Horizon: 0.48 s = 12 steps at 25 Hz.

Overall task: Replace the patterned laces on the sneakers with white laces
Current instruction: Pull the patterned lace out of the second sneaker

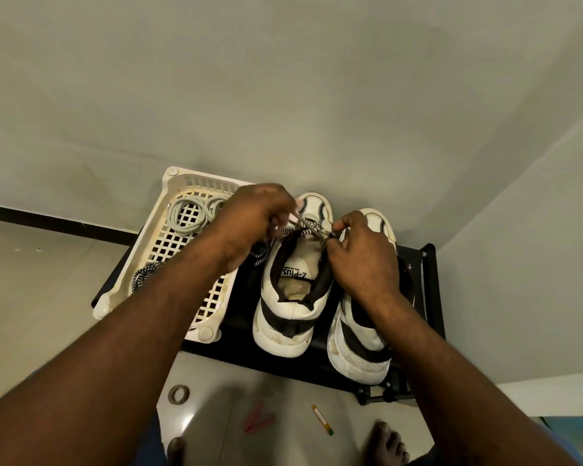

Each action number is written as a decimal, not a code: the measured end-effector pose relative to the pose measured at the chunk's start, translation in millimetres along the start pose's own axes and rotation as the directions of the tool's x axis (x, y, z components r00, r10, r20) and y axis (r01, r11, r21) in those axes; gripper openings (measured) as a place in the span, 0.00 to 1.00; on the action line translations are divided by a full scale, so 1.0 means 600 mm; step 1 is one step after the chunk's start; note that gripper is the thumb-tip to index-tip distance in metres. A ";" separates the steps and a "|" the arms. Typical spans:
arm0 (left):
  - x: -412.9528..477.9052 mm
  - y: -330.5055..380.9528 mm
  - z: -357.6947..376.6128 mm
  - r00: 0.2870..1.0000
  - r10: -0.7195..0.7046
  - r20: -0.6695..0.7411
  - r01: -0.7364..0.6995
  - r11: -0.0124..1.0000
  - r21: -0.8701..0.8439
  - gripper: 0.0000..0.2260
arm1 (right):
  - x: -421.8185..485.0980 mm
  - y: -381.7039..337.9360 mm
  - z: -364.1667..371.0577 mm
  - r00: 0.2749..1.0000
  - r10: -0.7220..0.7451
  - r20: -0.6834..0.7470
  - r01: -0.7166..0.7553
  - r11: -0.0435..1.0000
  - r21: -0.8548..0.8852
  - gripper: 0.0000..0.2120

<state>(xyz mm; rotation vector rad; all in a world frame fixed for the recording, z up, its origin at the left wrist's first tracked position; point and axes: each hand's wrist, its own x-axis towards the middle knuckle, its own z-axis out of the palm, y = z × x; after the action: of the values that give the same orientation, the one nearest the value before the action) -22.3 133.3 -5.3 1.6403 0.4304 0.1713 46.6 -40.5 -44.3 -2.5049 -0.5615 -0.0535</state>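
Note:
Two white sneakers with black bands stand side by side on a black low rack (424, 264). The left sneaker (292, 297) still carries a black-and-white patterned lace (312, 227) across its top eyelets. My left hand (253, 216) pinches one strand of that lace above the shoe's tongue. My right hand (360, 253) pinches the other strand at the shoe's right eyelet edge and covers the front of the right sneaker (360, 351). A coil of white laces (186, 213) lies in a white basket (169, 183). Another patterned lace (145, 274) lies in the basket's near part.
The basket sits on the rack's left end, against the wall. On the tiled floor near me lie a roll of tape (178, 394), a pink item (258, 420) and a small stick (322, 419). My bare feet show at the bottom edge.

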 end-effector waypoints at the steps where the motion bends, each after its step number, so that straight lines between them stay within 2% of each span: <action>1: 0.002 0.005 -0.009 0.999 -0.018 -0.049 0.013 0.995 -0.101 0.14 | 0.000 0.000 -0.001 1.000 0.003 0.001 -0.003 1.000 -0.001 0.10; 2: 0.007 0.001 -0.019 0.999 0.014 -0.050 -0.013 1.000 0.023 0.18 | -0.001 0.000 -0.001 1.000 0.003 0.003 -0.003 1.000 -0.006 0.10; 3: 0.004 -0.005 -0.025 0.999 0.033 0.002 -0.031 0.943 0.332 0.21 | -0.002 0.000 -0.002 1.000 0.003 0.004 -0.003 1.000 -0.012 0.11; 4: 0.003 -0.017 -0.027 0.997 0.043 0.070 -0.077 0.793 0.605 0.22 | -0.002 -0.001 -0.001 1.000 0.003 0.008 -0.003 1.000 -0.017 0.11; 5: 0.002 -0.021 -0.024 0.994 0.051 0.096 -0.104 0.701 0.705 0.20 | -0.002 -0.002 -0.001 1.000 0.003 0.011 -0.003 1.000 -0.021 0.11; 6: 0.002 -0.022 -0.022 0.991 0.082 0.109 -0.135 0.716 0.685 0.18 | -0.001 -0.002 0.000 1.000 0.003 0.011 -0.002 1.000 -0.027 0.11; 7: -0.001 -0.020 -0.021 0.987 0.114 0.112 -0.157 0.823 0.547 0.18 | 0.000 -0.002 0.001 1.000 0.002 0.010 -0.001 1.000 -0.031 0.10; 8: -0.004 -0.014 -0.020 0.987 0.122 0.102 -0.147 0.944 0.295 0.17 | 0.000 -0.003 0.002 1.000 0.001 0.009 0.000 0.999 -0.034 0.10; 9: -0.005 -0.006 -0.019 0.990 0.093 0.103 -0.097 0.995 0.029 0.18 | 0.000 -0.003 0.002 1.000 -0.001 0.006 0.001 0.999 -0.034 0.10; 10: -0.005 -0.003 -0.022 0.990 0.070 0.124 -0.058 0.993 -0.098 0.19 | -0.001 -0.003 0.003 1.000 -0.003 0.004 0.003 0.999 -0.034 0.10; 11: -0.005 -0.002 -0.026 0.989 0.065 0.136 -0.062 0.998 -0.025 0.21 | -0.001 -0.003 0.003 1.000 -0.004 0.004 0.004 0.999 -0.033 0.10; 12: -0.004 -0.006 -0.029 0.986 0.053 0.155 -0.089 0.968 0.236 0.22 | -0.002 -0.002 0.004 1.000 -0.001 0.006 0.001 0.999 -0.033 0.10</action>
<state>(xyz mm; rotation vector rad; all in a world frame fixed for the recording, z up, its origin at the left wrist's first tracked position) -31.2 148.7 -6.2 1.8965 0.2871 0.0509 45.0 -38.6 -45.7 -2.5378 -0.5689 -0.0563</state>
